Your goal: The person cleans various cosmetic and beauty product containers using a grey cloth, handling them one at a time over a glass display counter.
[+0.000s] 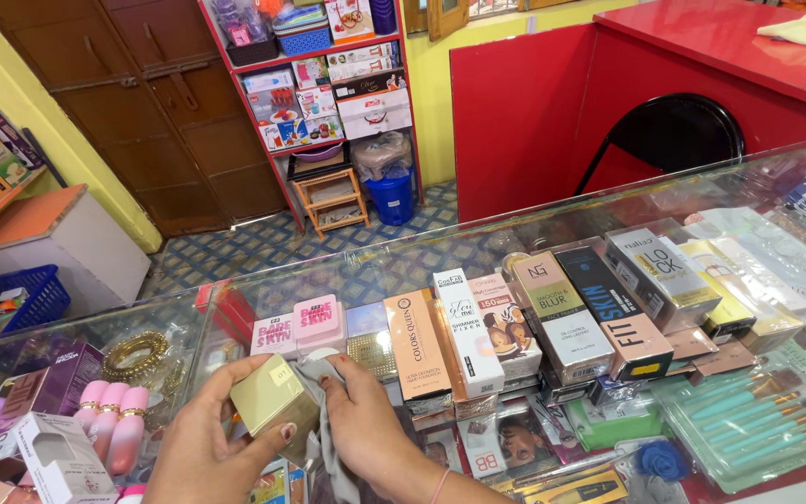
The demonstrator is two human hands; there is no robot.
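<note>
Left hand point(202, 439) grips small gold box point(272, 399) by its sides – looks light, stiff, slick – right hand point(366, 425) pinches grey cloth point(324, 420) against it.

A shiny gold box point(270, 399) and a grey cloth point(326, 431) are seen at the counter's near edge. Pink compacts point(317, 320), a peach carton point(417, 345) and teal-handled brushes point(759, 413) are displayed. The floor point(263, 245) is patterned blue.
</note>
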